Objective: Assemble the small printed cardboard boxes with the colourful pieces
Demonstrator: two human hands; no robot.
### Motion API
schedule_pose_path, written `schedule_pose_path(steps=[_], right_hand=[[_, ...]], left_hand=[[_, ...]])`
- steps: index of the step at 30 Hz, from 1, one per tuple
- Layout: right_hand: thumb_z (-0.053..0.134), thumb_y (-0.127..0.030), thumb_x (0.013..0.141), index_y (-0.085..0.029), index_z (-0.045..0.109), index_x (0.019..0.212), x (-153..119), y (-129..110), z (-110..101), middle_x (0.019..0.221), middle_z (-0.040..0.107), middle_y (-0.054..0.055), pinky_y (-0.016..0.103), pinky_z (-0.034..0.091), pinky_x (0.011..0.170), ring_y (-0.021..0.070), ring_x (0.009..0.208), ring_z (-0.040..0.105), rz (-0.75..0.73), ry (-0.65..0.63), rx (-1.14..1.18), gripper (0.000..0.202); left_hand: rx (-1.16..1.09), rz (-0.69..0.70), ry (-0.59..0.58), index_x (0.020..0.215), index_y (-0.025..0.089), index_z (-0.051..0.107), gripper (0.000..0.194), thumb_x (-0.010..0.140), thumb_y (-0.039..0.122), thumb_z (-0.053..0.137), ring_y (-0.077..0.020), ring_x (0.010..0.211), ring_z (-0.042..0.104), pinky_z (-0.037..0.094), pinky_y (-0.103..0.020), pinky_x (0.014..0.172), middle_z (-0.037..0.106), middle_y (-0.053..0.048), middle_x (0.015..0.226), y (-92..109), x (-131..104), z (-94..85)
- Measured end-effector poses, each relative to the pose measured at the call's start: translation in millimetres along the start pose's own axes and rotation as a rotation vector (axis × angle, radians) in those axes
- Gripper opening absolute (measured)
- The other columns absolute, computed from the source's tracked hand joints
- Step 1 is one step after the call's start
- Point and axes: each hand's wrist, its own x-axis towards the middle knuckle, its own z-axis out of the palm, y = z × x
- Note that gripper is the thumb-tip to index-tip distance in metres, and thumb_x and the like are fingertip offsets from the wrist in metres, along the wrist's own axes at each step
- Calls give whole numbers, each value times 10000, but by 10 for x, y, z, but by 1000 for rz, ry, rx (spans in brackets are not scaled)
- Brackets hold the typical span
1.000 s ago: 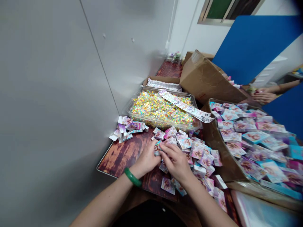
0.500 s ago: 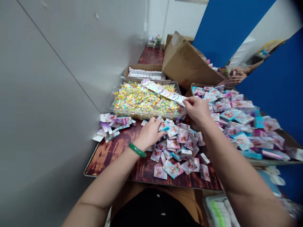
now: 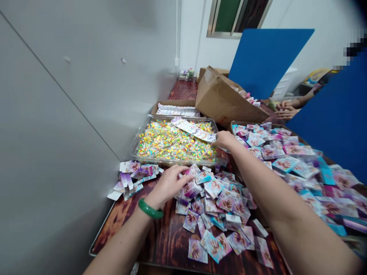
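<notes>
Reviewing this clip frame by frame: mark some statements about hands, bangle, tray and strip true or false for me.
1. The green bangle is on the right wrist. False: it is on the left.
2. A printed strip lies across the tray of packets. True.
3. The left hand is at the pile of small boxes. True.
4. The right hand is at the far left corner of the tray. False: it is by the right side.
</notes>
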Motion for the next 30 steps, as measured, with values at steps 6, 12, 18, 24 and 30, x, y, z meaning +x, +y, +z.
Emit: schedule_pose_path(steps=[6,12,18,24,30], right_hand=[[682,-614,630,-114,669,854,-515,-335,-386,896,675,220,416,473,708,345,885,623,-14,159,-42,548],[543,-620,769,-116,652,878,-1777,-727,-372,750,678,169,383,488,552,300,691,647,-146,294,2,527],[591,-340,832,-156,530,1246,-2067,-600,-580,1233,593,147,449,435,952,287,1148,527,-475,383,364,457],[662,-326,774,-193,652,1002,-2060,-741,-657,951,697,57,348,499,791,194,866,634,-449,-33,1008,265],[712,-338,675,-159,599,667,-2022,-797,-665,622,587,-15,248,438,554,109,559,525,-242,-96,1266,212]], left_hand=[[-693,-386,43,873,144,676,515,725,628,583,-185,723,602,443,-296,670,667,-110,849,61,470,302],[-967,-231,157,903,152,616,301,728,387,682,-150,709,603,474,-287,701,660,-43,835,164,606,527],[-358,139,-121,978,160,659,194,826,238,567,-191,954,591,434,-327,890,674,-56,999,432,32,144],[46,328,-185,952,187,663,223,895,191,447,-160,853,589,453,-317,820,661,-35,907,631,-415,-140],[282,326,135,1034,158,587,349,736,309,689,-218,996,527,415,-381,893,596,-90,1056,562,-567,-343]])
